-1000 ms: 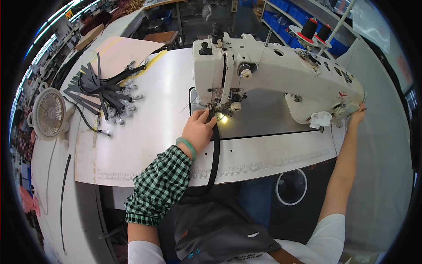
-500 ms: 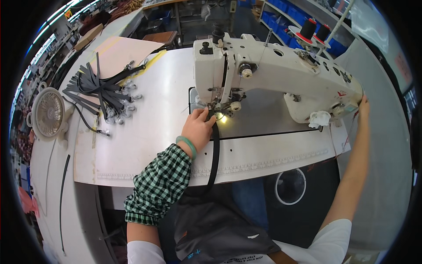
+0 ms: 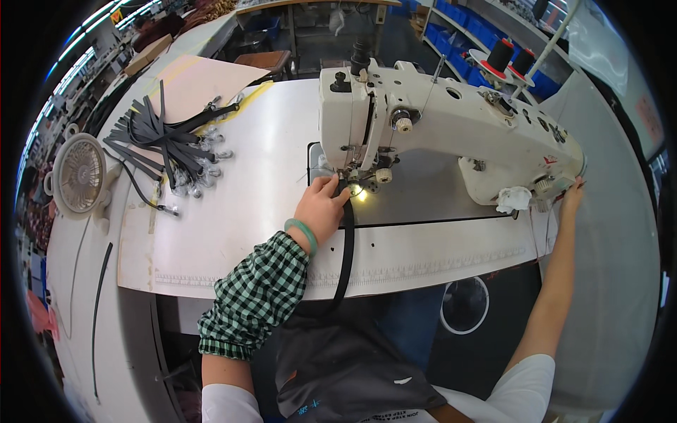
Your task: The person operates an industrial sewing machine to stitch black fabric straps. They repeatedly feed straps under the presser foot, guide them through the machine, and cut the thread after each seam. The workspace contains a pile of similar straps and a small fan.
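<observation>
A white sewing machine (image 3: pixel 423 106) stands across the table with its lamp lit by the needle. At the presser foot, my left hand (image 3: pixel 321 210) pinches a black strap (image 3: pixel 348 247) between thumb and fingers. The strap hangs over the table's front edge toward my lap; its far end is hidden under the foot and fingers. My right hand (image 3: pixel 572 197) reaches to the machine's right end and grips the low side of the handwheel (image 3: pixel 583 163). Some of its fingertips are hidden behind the wheel.
On the left of the table (image 3: pixel 233 233) lies a pile of black straps (image 3: pixel 169 141) with clear-wrapped ends. A small fan (image 3: pixel 77 175) stands beyond it. Thread cones (image 3: pixel 501 56) rise behind the machine. A pink-beige sheet (image 3: pixel 204 74) lies at the back.
My right hand has moved down along the handwheel, toward me. My left hand stays by the needle with the strap. The whole view has shifted slightly.
</observation>
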`<move>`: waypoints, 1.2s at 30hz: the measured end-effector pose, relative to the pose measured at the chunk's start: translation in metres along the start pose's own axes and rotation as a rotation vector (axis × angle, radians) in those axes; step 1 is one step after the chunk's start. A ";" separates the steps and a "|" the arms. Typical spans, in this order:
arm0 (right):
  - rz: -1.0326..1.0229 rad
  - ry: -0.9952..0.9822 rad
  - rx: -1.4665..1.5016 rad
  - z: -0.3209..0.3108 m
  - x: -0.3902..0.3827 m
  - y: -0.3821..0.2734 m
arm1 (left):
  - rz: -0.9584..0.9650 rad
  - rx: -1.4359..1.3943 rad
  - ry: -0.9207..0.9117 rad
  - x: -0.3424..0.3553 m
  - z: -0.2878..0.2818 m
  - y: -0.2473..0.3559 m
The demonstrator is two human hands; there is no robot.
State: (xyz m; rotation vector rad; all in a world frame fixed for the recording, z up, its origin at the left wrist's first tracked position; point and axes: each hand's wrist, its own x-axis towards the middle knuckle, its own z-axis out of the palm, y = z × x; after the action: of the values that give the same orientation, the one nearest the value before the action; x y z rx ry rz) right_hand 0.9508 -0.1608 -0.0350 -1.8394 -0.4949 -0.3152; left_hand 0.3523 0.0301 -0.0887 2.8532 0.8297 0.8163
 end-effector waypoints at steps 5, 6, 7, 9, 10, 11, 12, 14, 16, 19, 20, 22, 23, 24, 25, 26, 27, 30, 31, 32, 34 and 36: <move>-0.219 -0.195 -0.550 -0.018 0.075 -0.044 | 0.008 0.024 -0.006 -0.001 -0.005 0.005; -0.206 -0.218 -0.538 -0.016 0.077 -0.049 | 0.005 0.021 -0.005 0.000 -0.007 0.006; -0.196 -0.241 -0.522 -0.013 0.078 -0.055 | 0.000 0.021 -0.007 0.000 -0.009 0.007; -0.164 -0.227 -0.440 -0.011 0.068 -0.056 | -0.009 0.023 -0.012 -0.001 -0.012 0.008; -0.148 -0.192 -0.373 -0.008 0.054 -0.051 | -0.009 0.022 -0.005 -0.002 -0.011 0.007; -0.131 -0.155 -0.310 -0.009 0.043 -0.043 | -0.008 0.018 0.002 -0.002 -0.010 0.007; -0.075 -0.142 -0.114 -0.016 0.037 -0.022 | 0.004 -0.001 0.011 0.000 -0.007 0.008; 0.015 -0.121 0.121 -0.015 0.018 0.004 | 0.004 -0.008 0.014 0.002 -0.006 0.009; 0.087 -0.095 0.191 -0.001 -0.005 0.007 | -0.006 -0.014 0.014 0.002 -0.007 0.008; -0.074 -0.077 -0.043 -0.012 0.015 -0.031 | -0.017 -0.028 0.008 0.000 -0.010 0.007; -0.158 -0.094 -0.220 -0.021 0.034 -0.035 | -0.009 -0.041 0.014 0.002 -0.008 0.007; -0.154 -0.192 -0.376 -0.024 0.054 -0.046 | -0.014 -0.045 0.017 0.001 -0.007 0.007; -0.067 -0.267 -0.356 -0.020 0.053 -0.056 | -0.022 -0.037 0.015 0.000 -0.008 0.006; 0.020 -0.341 -0.334 -0.016 0.047 -0.062 | -0.029 -0.028 0.013 -0.001 -0.010 0.006; 0.005 -0.238 -0.235 -0.010 0.036 -0.055 | -0.035 -0.023 0.005 -0.001 -0.011 0.005; -0.009 -0.120 -0.148 -0.008 0.023 -0.031 | -0.028 -0.032 -0.004 0.001 -0.009 0.004; -0.023 -0.012 -0.060 -0.003 0.009 -0.010 | -0.029 -0.036 -0.016 0.000 -0.007 0.005; -0.037 0.028 0.420 0.018 -0.022 0.014 | -0.011 0.019 0.000 0.002 0.002 0.003; 0.021 0.012 0.402 0.019 -0.026 0.009 | -0.014 0.030 -0.005 0.000 0.001 0.002; 0.077 -0.003 0.383 0.015 -0.021 -0.003 | -0.015 0.041 -0.008 0.000 0.000 0.002; 0.045 -0.002 0.287 0.012 -0.013 -0.037 | -0.034 0.051 0.002 -0.001 -0.004 0.003; -0.132 0.048 0.119 0.007 0.000 -0.067 | -0.053 0.036 0.030 0.001 -0.006 0.006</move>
State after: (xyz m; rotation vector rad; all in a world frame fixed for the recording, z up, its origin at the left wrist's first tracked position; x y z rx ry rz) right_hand 0.9178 -0.1367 0.0190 -1.6836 -0.5901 -0.4098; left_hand 0.3530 0.0248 -0.0823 2.8431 0.9285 0.8481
